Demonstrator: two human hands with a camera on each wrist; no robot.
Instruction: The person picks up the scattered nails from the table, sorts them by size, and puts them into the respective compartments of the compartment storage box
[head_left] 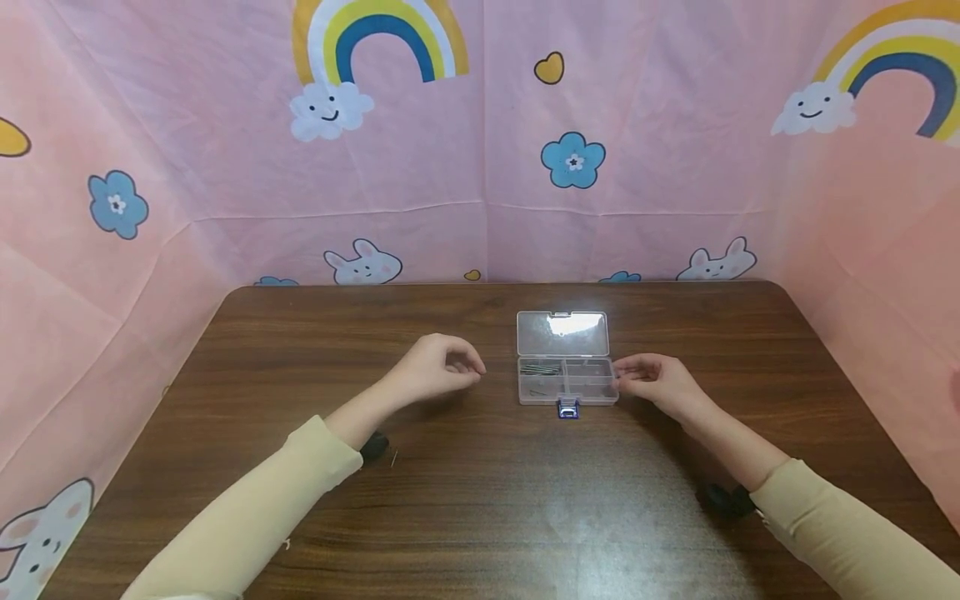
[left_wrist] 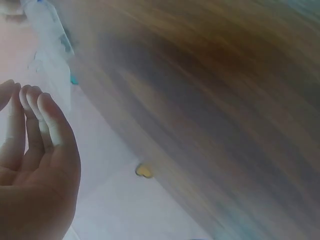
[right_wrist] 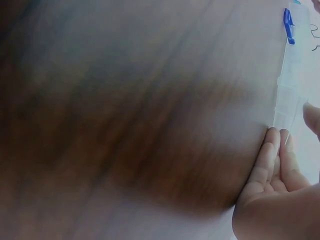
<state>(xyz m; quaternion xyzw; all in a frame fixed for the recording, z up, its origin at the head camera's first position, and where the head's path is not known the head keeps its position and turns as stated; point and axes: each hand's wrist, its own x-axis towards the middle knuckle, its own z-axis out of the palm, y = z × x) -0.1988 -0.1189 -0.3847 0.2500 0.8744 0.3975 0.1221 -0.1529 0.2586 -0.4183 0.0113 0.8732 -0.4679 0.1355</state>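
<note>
A small clear plastic box (head_left: 577, 401) lies on the table with its transparent lid (head_left: 547, 337) folded back and a blue latch (head_left: 568, 408) at the front. Thin dark metal pins (head_left: 542, 369) fill its back left compartment, and a small thin piece (head_left: 537, 392) is in the front left one. My right hand (head_left: 660, 383) holds the box's right end, fingertips at the wall and thumb at the rim. Left of the box, my left hand (head_left: 442, 367) hovers with fingers loosely bent and thumb near the fingertips, nothing visible between them.
A thin pin-like piece (head_left: 393, 457) lies on the brown wooden table (head_left: 487, 517) near my left forearm. Dark wrist devices show under both sleeves. A pink printed cloth (head_left: 420, 175) encloses the back and both sides.
</note>
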